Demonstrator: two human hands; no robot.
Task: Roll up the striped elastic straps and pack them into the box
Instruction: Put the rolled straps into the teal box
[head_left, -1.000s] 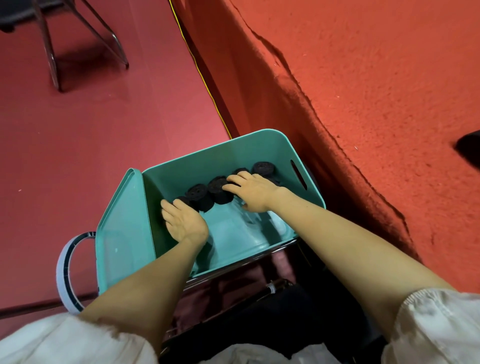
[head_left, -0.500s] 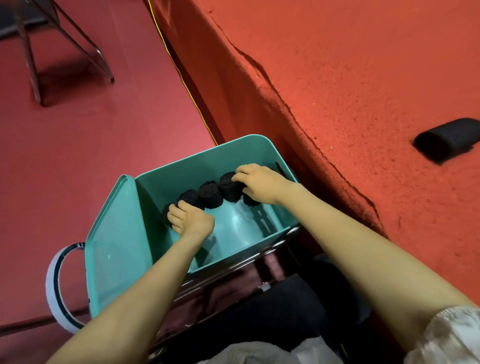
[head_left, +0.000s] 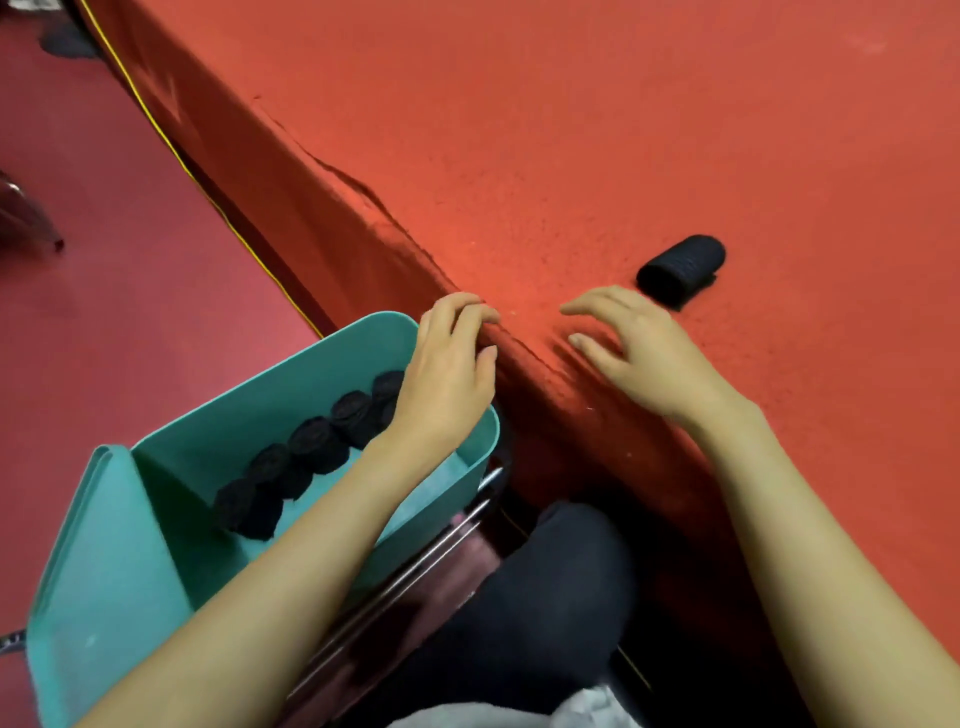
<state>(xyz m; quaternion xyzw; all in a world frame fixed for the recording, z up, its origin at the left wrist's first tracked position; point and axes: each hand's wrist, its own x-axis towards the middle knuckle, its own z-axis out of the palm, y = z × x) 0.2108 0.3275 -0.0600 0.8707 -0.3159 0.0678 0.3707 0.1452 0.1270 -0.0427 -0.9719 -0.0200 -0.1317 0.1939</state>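
Note:
A teal box (head_left: 291, 374) sits low at my left, beside the red table. Several dark rolled straps (head_left: 311, 452) line its far wall in a row. One more dark rolled strap (head_left: 681, 270) lies on its side on the table top. My left hand (head_left: 447, 374) hovers over the box's right end at the table's edge, fingers loosely curled, holding nothing. My right hand (head_left: 639, 348) is above the table top just left of the lone roll, fingers spread and relaxed, empty and not touching it.
The red cloth-covered table (head_left: 623, 130) fills the upper right, its edge running diagonally past the box. The box's teal lid (head_left: 104, 571) stands open at its left. Red floor (head_left: 104, 260) lies to the left. My dark-clothed lap (head_left: 545, 597) is below.
Both hands have come up out of the box, leaving the rolls in it. My right hand has moved onto the table toward the lone roll; the view has swung right.

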